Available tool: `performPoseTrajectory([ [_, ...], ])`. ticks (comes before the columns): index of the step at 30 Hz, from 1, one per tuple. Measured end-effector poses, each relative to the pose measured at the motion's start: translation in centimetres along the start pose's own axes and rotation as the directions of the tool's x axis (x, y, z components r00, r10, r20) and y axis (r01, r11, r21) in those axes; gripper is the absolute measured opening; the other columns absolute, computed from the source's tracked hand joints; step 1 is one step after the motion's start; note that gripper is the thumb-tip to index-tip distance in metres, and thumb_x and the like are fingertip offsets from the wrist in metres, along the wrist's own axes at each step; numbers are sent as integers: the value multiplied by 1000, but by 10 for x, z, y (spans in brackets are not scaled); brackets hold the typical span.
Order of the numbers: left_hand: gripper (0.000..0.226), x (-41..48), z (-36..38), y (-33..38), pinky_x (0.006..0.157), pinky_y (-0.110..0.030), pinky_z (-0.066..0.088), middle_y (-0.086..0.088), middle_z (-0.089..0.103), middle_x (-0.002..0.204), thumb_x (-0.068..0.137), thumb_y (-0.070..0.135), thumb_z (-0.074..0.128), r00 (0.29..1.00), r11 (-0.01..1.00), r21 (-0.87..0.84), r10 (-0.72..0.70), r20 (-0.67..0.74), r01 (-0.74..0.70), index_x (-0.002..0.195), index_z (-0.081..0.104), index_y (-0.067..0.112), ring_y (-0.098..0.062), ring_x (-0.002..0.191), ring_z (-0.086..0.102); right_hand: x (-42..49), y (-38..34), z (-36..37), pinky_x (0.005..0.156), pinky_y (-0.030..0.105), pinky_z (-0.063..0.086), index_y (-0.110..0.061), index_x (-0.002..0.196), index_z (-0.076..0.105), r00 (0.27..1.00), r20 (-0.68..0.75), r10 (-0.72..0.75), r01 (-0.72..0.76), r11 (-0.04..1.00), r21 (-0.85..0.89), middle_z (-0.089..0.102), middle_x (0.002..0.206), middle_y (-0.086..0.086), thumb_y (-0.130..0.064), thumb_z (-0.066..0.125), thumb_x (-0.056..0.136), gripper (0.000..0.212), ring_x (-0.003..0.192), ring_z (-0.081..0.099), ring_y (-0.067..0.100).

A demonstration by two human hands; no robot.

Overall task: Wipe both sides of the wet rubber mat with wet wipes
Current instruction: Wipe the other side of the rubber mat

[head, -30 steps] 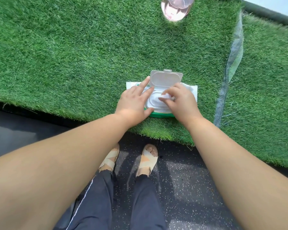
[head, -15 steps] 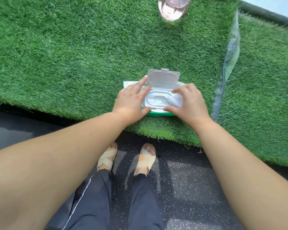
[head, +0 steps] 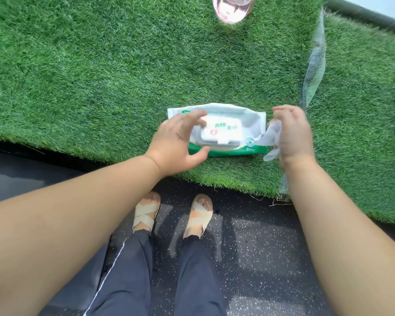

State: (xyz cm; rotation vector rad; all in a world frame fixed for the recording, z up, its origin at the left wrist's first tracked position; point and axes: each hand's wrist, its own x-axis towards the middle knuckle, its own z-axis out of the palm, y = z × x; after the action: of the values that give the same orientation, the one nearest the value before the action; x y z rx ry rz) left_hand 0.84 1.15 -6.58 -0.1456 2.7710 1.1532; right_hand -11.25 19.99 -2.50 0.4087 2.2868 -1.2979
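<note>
A white and green pack of wet wipes (head: 249, 124) lies on the green turf near its front edge, its plastic lid down. My left hand (head: 177, 144) hovers over the pack's left end with fingers spread and relaxed, holding nothing. My right hand (head: 293, 135) is just right of the pack and grips a white wet wipe (head: 270, 140) that hangs crumpled from its fingers. The black speckled rubber mat (head: 255, 247) covers the floor under my feet, below the turf's edge.
Artificial turf (head: 100, 76) fills the upper view, with a seam strip (head: 312, 71) running down its right side. A pink transparent bottle (head: 232, 8) stands at the top edge. My sandalled feet (head: 172, 213) stand on the mat.
The pack's lid, open before, is now down. My right hand has pulled a wipe out and moved right of the pack. My left hand has lifted off the pack.
</note>
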Motion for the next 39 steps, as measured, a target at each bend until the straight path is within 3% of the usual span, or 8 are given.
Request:
performPoseTrajectory([
  [4, 57, -15, 15, -7, 117, -44, 4, -1, 25, 155, 92, 52, 34, 967, 883, 447, 30, 252, -144, 145, 34, 31, -28, 143, 13, 0, 24, 14, 66, 28, 49, -29, 91, 61, 984, 175, -5, 91, 867, -489, 60, 117, 1, -49, 66, 78, 24, 90, 58, 17],
  [8, 63, -22, 35, -14, 110, -44, -20, 6, -24, 148, 95, 53, 22, 953, 797, 585, -44, 299, -147, 151, 2, 31, -26, 145, -13, 1, 36, 38, 63, 26, 34, -30, 87, 54, 987, 139, -78, 151, 729, -667, 62, 81, -2, -53, 72, 71, 34, 61, 55, 11],
  [17, 58, -3, 28, -5, 115, -45, -9, 6, -3, 159, 96, 51, 28, 925, 789, 607, -152, 347, -99, 150, 15, 33, -24, 146, -3, 14, 36, 51, 69, 28, 35, -23, 104, 57, 985, 163, -49, 158, 626, -764, 65, 109, 4, -50, 65, 78, 38, 101, 60, 26],
  [20, 44, 10, 4, 18, 116, -40, 14, 4, 23, 155, 98, 43, 36, 904, 892, 447, -249, 347, 74, 141, 40, 32, -22, 142, 20, 2, 17, 42, 80, 30, 44, -18, 114, 55, 974, 219, 56, 97, 772, -628, 60, 116, 6, -43, 62, 84, 41, 103, 58, 26],
  [22, 39, 10, -17, 39, 102, -33, 35, 3, 45, 141, 98, 39, 41, 882, 924, 141, -381, 277, 355, 135, 48, 28, -20, 128, 42, -20, -5, 36, 88, 39, 49, -14, 119, 53, 948, 276, 160, -88, 963, -255, 57, 122, 8, -34, 63, 86, 40, 104, 59, 28],
  [26, 26, -11, -77, 89, 76, -29, 47, 4, 61, 111, 94, 49, 46, 749, 516, -564, -573, 332, 644, 109, 56, 30, -16, 94, 61, -85, -64, 25, 67, 35, 53, -7, 105, 53, 846, 524, 97, -275, 922, 273, 63, 102, 14, -8, 52, 93, 12, 78, 65, 23],
  [30, 26, -65, -136, 122, 73, -29, 49, 6, 68, 96, 86, 47, 62, 765, 346, -754, -566, 307, 559, 103, 65, 27, -14, 83, 64, -156, -119, 15, 66, 30, 53, -13, 102, 57, 792, 608, -64, -100, 967, 232, 66, 93, 8, -7, 51, 93, 12, 76, 64, 18],
  [39, 12, -233, -235, 170, 77, -27, 49, -2, 68, 95, 90, 22, 63, 757, 442, -843, -650, -65, 307, 99, 64, 15, -14, 86, 62, -315, -192, 9, 70, 35, 52, -18, 86, 62, 649, 664, -371, 512, 858, -22, 67, 86, 4, -21, 75, 77, 16, 73, 62, 17],
])
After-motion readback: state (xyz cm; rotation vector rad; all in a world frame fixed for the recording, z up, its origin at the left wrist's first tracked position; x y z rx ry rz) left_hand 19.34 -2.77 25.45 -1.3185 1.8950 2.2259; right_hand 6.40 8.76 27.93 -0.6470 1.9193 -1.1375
